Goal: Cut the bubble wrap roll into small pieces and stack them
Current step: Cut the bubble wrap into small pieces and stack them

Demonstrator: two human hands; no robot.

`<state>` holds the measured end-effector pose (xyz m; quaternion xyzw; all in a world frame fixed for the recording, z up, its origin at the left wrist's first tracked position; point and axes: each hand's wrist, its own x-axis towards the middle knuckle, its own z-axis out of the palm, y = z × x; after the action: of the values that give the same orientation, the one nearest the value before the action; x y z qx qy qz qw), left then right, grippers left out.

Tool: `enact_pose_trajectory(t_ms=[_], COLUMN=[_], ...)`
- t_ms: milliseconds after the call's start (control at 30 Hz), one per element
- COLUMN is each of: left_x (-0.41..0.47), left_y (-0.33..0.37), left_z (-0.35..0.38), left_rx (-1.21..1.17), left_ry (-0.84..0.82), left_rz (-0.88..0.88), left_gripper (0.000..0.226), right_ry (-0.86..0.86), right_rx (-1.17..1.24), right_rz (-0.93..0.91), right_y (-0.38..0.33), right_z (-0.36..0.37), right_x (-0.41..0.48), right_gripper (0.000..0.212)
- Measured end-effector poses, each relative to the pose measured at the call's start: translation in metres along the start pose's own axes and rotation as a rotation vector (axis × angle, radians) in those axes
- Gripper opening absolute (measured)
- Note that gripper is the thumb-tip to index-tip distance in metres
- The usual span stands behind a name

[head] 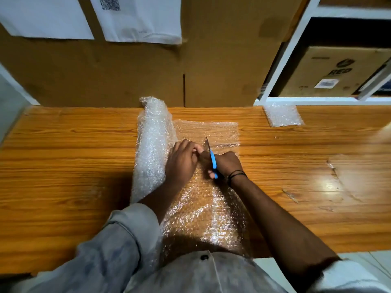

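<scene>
While the head camera is looking down on the wooden table (63, 166), the bubble wrap roll (151, 144) is lying across its middle, running from the near edge towards the cardboard panel (127, 70) standing at the back. The unrolled sheet (203, 208) is spreading flat from the roll's right side and reaching the near edge by the person's body.

The left hand (183, 160) is resting where the roll meets the sheet, its fingers curling down and pinching the sheet just beside the blades. The right hand (227, 163), wearing a black wristband (237, 174), is gripping the blue handles of the scissors (212, 158) with fingers closed round them. The blades are pointing away from the person, over the sheet; whether they are parted cannot be told.

A small pile of cut pieces (282, 115) is sitting at the far right of the table, well apart from the roll, beside the foot of a white shelf (296, 39) that is holding a printed carton (330, 70). Two white papers (137, 17) are hanging on the cardboard panel
</scene>
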<state>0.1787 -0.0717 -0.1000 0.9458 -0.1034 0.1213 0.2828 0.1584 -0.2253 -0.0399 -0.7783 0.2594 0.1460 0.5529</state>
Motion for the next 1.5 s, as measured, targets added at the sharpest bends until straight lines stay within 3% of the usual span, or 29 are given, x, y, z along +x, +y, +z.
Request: enact_pose_trajectory(t_ms=[233, 400, 567, 700, 833, 1000, 1133, 1200, 1400, 1500], left_x=[0.002, 0.003, 0.001, 0.002, 0.003, 0.003, 0.003, 0.003, 0.003, 0.004], left_y=[0.0, 0.001, 0.0, -0.002, -0.004, -0.007, -0.006, -0.007, -0.006, -0.007], left_z=[-0.001, -0.002, -0.001, 0.001, 0.004, 0.006, 0.006, 0.006, 0.006, 0.007], left_rx=[-0.024, -0.026, -0.035, -0.032, -0.021, -0.008, -0.01, -0.016, 0.005, 0.023], left_ry=[-0.036, -0.022, 0.006, 0.012, 0.019, 0.032, 0.039, 0.038, 0.044, 0.029], left_rz=[-0.034, -0.03, -0.01, -0.014, -0.003, 0.029, 0.042, 0.039, 0.049, 0.044], left_gripper=[0.027, 0.024, 0.022, 0.024, 0.019, 0.015, 0.014, 0.012, 0.012, 0.013], right_ry=[0.061, 0.119, 0.065, -0.009, 0.075, 0.096, 0.092, 0.071, 0.087, 0.077], right_rx=[-0.024, -0.069, -0.004, 0.033, -0.037, -0.1, -0.115, -0.113, -0.257, -0.295], right_rz=[-0.016, 0.014, -0.004, -0.006, 0.009, 0.001, -0.008, 0.0, 0.003, -0.021], right_y=[-0.018, -0.017, -0.02, -0.029, -0.028, -0.034, -0.038, -0.037, -0.042, -0.055], right_z=[0.016, 0.013, 0.012, 0.008, 0.008, 0.006, 0.009, 0.01, 0.003, -0.006], right_x=[0.021, 0.03, 0.046, 0.045, 0.056, 0.068, 0.085, 0.097, 0.124, 0.102], right_gripper=[0.075, 0.062, 0.089, 0.065, 0.075, 0.061, 0.094, 0.098, 0.049, 0.039])
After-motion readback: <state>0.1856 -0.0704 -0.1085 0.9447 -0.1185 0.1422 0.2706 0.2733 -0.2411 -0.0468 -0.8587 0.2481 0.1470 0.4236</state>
